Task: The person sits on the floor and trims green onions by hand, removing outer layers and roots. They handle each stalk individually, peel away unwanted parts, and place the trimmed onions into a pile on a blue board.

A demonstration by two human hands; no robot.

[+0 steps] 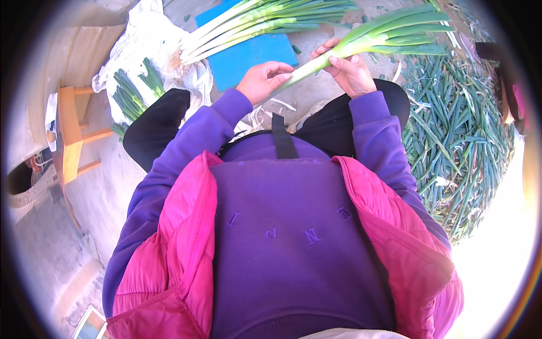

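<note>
A thick green onion stalk (315, 65) slants across in front of me, its green leaves fanned out to the upper right. My right hand (349, 70) holds it below the leaves, with the thumb on top. My left hand (266, 79) grips its paler lower end between thumb and fingers. Beyond my hands, a row of green onions (250, 25) lies over a blue board (254, 59), their white ends and roots towards the left.
A large heap of torn green onion leaves (461, 140) lies at the right. White sacking (139, 46) is spread at the upper left, near more green onions (127, 95). A wooden stool (70, 135) lies at the far left. Pale peelings (284, 104) are between my knees.
</note>
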